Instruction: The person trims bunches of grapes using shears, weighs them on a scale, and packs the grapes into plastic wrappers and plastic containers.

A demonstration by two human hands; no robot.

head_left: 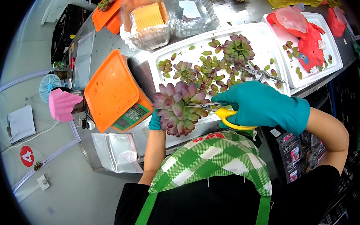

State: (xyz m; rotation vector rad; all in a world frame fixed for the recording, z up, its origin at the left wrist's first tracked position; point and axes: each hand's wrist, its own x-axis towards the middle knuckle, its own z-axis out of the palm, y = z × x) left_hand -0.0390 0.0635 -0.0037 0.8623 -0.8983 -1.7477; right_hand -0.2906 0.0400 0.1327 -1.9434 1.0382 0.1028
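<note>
A large purple-green succulent is held up over the front left part of a white tray. Behind it, mostly hidden, my gloved left hand is closed on it from below. My gloved right hand grips yellow-handled scissors, whose blades reach into the right side of the succulent. In the tray lie smaller rosettes, many loose leaves and a pair of metal scissors.
An orange scale stands left of the tray, with plastic bags in front. Clear plastic boxes sit behind. A second white tray at the right holds red bags. Part of another person shows at the top left.
</note>
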